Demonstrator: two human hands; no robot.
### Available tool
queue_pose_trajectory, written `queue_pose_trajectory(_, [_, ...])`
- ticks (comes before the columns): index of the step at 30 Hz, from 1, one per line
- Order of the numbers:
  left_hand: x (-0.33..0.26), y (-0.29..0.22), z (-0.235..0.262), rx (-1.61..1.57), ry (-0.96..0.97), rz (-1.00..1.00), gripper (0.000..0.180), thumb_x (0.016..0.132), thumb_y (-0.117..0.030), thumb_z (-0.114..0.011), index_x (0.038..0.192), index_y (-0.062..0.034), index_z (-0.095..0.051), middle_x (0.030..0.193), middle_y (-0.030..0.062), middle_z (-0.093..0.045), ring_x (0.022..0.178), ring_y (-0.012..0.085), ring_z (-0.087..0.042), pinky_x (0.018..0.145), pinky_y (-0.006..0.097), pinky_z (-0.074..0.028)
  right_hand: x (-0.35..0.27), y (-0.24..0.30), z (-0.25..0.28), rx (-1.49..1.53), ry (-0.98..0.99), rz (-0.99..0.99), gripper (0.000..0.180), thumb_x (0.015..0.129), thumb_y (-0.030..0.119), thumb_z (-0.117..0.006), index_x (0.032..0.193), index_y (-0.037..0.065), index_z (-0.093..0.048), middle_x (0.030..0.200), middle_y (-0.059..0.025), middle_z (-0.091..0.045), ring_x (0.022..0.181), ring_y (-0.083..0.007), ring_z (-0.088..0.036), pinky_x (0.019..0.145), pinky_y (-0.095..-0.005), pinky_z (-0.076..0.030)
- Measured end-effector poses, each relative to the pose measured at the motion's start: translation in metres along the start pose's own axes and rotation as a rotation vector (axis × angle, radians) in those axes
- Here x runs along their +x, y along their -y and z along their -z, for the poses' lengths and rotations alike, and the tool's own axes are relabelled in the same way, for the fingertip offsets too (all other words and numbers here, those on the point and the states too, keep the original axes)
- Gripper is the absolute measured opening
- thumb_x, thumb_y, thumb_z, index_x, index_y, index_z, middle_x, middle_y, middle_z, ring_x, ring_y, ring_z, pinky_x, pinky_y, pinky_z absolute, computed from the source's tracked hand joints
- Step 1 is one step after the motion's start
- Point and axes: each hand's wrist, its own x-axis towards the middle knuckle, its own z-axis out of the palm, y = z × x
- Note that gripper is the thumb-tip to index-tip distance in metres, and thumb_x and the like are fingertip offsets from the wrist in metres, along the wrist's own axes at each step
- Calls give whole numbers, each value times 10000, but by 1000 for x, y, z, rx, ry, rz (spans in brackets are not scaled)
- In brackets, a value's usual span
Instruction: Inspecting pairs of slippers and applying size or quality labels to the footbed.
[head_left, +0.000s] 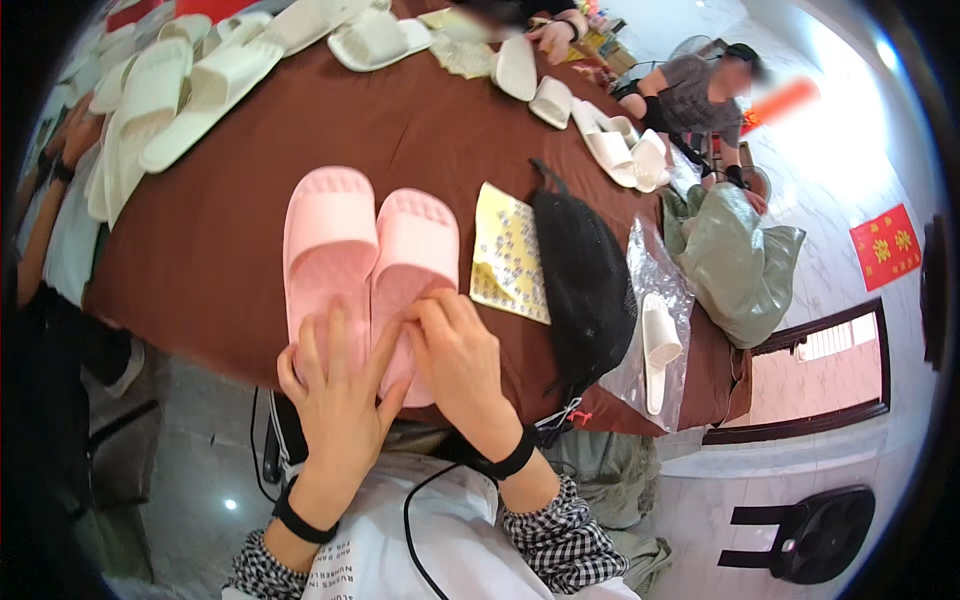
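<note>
Two pink slippers [331,222] lie side by side on the brown cloth right in front of me, toes pointing away. My left hand [335,395] rests on the left slipper's footbed with its fingers spread, its thumb reaching over to the right slipper. Over the right slipper's footbed, my right hand [455,350] has thumb and fingers brought together; anything between them is hidden. Just right of the slippers lies a yellow sheet [508,255] covered in small printed labels. Beside that sheet sits a black mesh item [585,285] with straps.
Cream slippers [215,85] line the table's [230,230] far left; others [610,145] lie at the back right. A clear plastic bag [645,300] holds a white slipper. A green sack [740,260] leans at the right edge. Other people work around the table.
</note>
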Motion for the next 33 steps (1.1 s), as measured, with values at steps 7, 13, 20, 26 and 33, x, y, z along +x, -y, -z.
queue_pose_trajectory(7, [2, 6, 3, -17, 28, -29, 665, 843, -321, -727, 1480, -266, -542, 1558, 229, -343, 1417, 430, -290, 1140, 589, -205, 6, 1, -4, -133, 66, 0, 130, 863, 98, -682, 929, 41, -587, 988, -97, -576, 943, -298, -623, 716, -393, -559])
queue_pose_trajectory(13, [6, 13, 1, -48, 39, -111, 641, 820, -319, -752, 1427, -208, -583, 1505, 284, -354, 1396, 436, -302, 1143, 635, -203, 1, -2, -9, -199, 48, 34, 159, 855, 100, -694, 947, 42, -579, 992, -96, -576, 937, -285, -618, 719, -382, -556])
queue_pose_trajectory(20, [8, 16, 1, -66, 11, -164, 624, 814, -333, -753, 1403, -195, -601, 1476, 293, -363, 1379, 446, -309, 1142, 646, -206, 1, -5, -10, -82, -41, 36, 158, 828, 72, -685, 944, 40, -582, 989, -93, -562, 927, -286, -605, 728, -380, -550])
queue_pose_trajectory(26, [9, 17, 8, -54, 60, -191, 615, 825, -364, -745, 1401, -200, -604, 1460, 298, -368, 1369, 450, -308, 1137, 638, -210, 4, -9, -10, -185, 23, 136, 121, 798, 68, -627, 898, 24, -577, 954, -122, -542, 926, -290, -607, 705, -360, -536])
queue_pose_trajectory(33, [9, 16, 9, -27, 73, -195, 623, 822, -381, -747, 1402, -204, -603, 1429, 297, -379, 1365, 447, -308, 1131, 634, -214, 1, -10, -12, -193, -13, 135, 148, 801, 86, -634, 913, 28, -556, 946, -124, -543, 917, -289, -612, 696, -366, -539])
